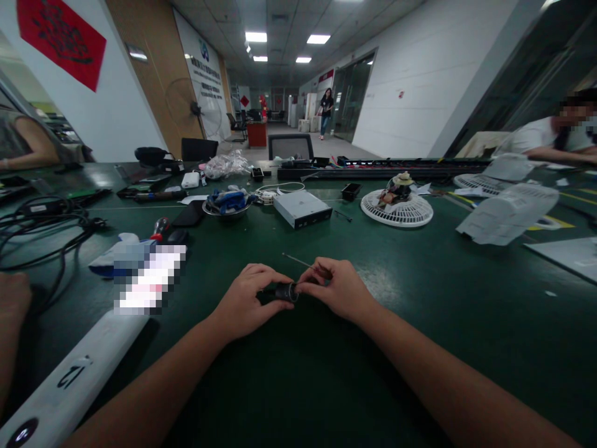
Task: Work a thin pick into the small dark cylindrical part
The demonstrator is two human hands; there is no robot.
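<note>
A small black cylindrical part lies between the thumb and fingers of my left hand, its round end facing right. My right hand is closed, with thumb and fingertips at that round end. From its fingers a thin metal rod sticks out up and to the left. Whether my right fingertips also pinch something small at the cylinder's opening is too small to tell. Both hands are just above the dark green tabletop.
Beyond my hands are an optical drive, a bowl with blue things and a white fan grille. At left lie a long white device, a red-handled screwdriver and black cables. Other people sit at both sides; one walks behind.
</note>
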